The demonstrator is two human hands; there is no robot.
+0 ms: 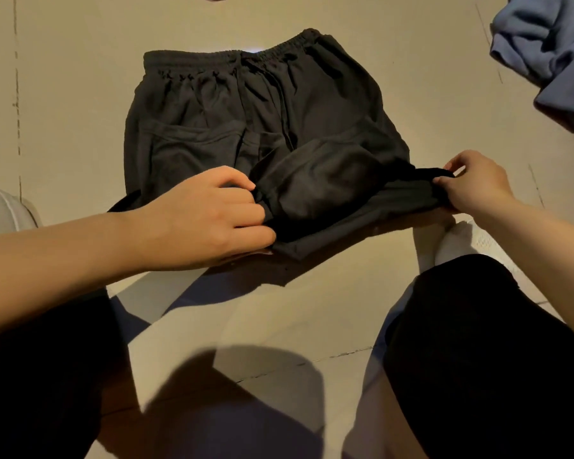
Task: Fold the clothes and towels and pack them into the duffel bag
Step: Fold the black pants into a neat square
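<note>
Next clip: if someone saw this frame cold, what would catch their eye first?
A pair of dark trousers spread on the pale floor at centre, waistband away from the camera. The left hand and right hand each pinch the near folded edge, one at either end. A crumpled blue garment lies at the top right corner.

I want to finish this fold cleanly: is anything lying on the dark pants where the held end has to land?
Nothing visible does. Both hands, left hand and right hand, pinch the dark pants; the blue garment lies apart, far right.
</note>
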